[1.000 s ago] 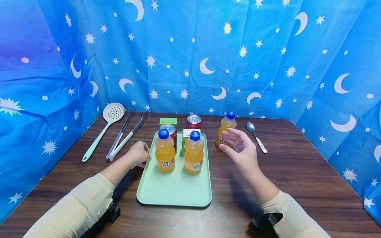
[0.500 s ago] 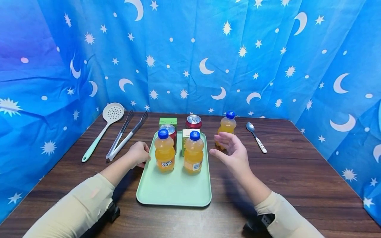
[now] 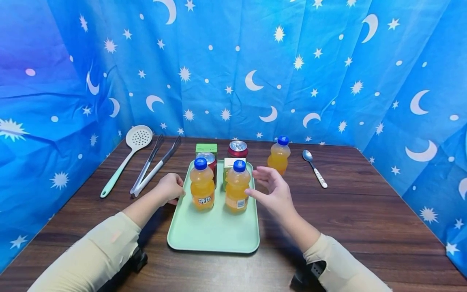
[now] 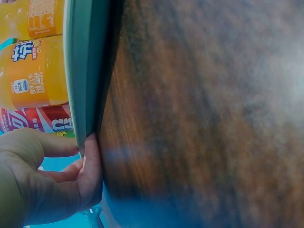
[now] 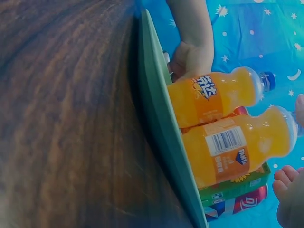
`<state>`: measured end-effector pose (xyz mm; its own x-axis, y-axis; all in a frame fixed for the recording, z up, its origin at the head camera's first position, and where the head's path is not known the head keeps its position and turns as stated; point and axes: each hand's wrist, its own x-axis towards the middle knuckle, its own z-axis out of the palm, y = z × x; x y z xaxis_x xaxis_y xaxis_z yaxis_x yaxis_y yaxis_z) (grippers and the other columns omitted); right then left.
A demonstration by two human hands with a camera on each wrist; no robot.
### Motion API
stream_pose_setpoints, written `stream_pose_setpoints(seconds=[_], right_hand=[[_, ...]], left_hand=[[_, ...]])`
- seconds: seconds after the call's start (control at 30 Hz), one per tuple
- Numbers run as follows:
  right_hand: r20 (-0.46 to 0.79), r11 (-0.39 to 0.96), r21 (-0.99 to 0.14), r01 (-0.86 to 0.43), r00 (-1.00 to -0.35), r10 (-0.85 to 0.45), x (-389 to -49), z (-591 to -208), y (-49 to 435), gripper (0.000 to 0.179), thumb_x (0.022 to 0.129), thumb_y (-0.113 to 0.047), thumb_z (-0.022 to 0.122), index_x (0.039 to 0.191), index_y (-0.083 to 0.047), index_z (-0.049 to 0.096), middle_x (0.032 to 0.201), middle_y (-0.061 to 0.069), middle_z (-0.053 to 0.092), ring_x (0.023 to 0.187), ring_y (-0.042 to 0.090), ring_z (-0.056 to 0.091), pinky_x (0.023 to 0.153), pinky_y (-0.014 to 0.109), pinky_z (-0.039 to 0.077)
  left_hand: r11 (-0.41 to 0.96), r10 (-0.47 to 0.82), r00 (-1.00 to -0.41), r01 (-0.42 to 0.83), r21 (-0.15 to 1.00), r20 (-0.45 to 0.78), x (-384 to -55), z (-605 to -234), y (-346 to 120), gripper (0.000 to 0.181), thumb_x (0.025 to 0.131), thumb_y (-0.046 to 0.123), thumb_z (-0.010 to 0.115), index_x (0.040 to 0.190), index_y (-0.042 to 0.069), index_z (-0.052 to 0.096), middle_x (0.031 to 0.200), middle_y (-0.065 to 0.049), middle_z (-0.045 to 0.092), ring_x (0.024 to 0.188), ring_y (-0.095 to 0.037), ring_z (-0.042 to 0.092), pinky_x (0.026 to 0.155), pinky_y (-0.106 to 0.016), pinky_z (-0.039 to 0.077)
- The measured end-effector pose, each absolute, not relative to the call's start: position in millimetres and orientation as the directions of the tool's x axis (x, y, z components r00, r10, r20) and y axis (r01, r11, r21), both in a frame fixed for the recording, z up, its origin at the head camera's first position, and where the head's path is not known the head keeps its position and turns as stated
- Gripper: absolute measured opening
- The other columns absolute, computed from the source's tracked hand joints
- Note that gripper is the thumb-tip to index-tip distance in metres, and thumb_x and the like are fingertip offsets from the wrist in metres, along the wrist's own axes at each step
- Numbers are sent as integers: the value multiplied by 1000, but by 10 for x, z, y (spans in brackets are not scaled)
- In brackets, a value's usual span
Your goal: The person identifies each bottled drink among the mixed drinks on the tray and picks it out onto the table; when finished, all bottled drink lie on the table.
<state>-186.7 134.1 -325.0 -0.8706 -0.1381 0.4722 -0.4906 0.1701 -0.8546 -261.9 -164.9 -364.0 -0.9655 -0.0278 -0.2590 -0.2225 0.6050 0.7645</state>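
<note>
My left hand [image 3: 170, 189] pinches the left rim of a pale green tray [image 3: 215, 235]; in the left wrist view its thumb [image 4: 59, 145] lies on one side of the rim and fingers on the other. Two orange soda bottles with blue caps stand upright on the tray, a left bottle [image 3: 202, 190] and a right bottle [image 3: 237, 188]. Beside the right bottle is my right hand [image 3: 276, 194], fingers spread and holding nothing. Whether its thumb touches the bottle I cannot tell. A red can [image 3: 212, 162] and a drink carton [image 3: 228, 165] are partly hidden behind the bottles.
Behind them are a green carton [image 3: 206, 148] and another red can [image 3: 238, 151]. A third orange soda bottle [image 3: 279, 156] stands right of the tray, near a spoon [image 3: 314, 168]. Tongs [image 3: 155, 168] and a skimmer [image 3: 131, 156] lie left. A blue curtain [image 3: 233, 73] surrounds the table.
My right hand has moved left, from in front of the third bottle to beside the right bottle on the tray. The left hand, tray and drinks have stayed put.
</note>
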Motion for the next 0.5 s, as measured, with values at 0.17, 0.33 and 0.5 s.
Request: stream_pose_setpoints(seconds=[0.17,0.33,0.5], right_hand=[[483,182,-846,-502,-864,-141,-1885,-3274,1293,54,73,3,76,120,7,48,115,23,57,108,36,55,95,47,43],[476,196,-847,-493,-870,-133,-1883,-3277,1242,55,73,2,77,119,7,48,115,21,57,108,32,56,95,44,44],[454,236,-850,-472,-882,-127,-1866,-3275,1190,56,73,-2,78,120,8,48,116,20,56,108,31,56,95,43,44]], left_hand=[[601,-27,-966,-221,768,-257,-2633,-3644,-1662,23,77,-10,63,94,-4,50,87,-16,49,73,-25,58,53,-37,56],[593,-18,-968,-212,777,-251,-2633,-3659,-1674,23,75,-10,62,94,-4,49,85,-16,48,71,-24,57,53,-37,56],[592,-17,-967,-213,778,-252,-2627,-3658,-1677,22,76,-10,63,94,-5,50,84,-16,48,71,-24,56,53,-37,56]])
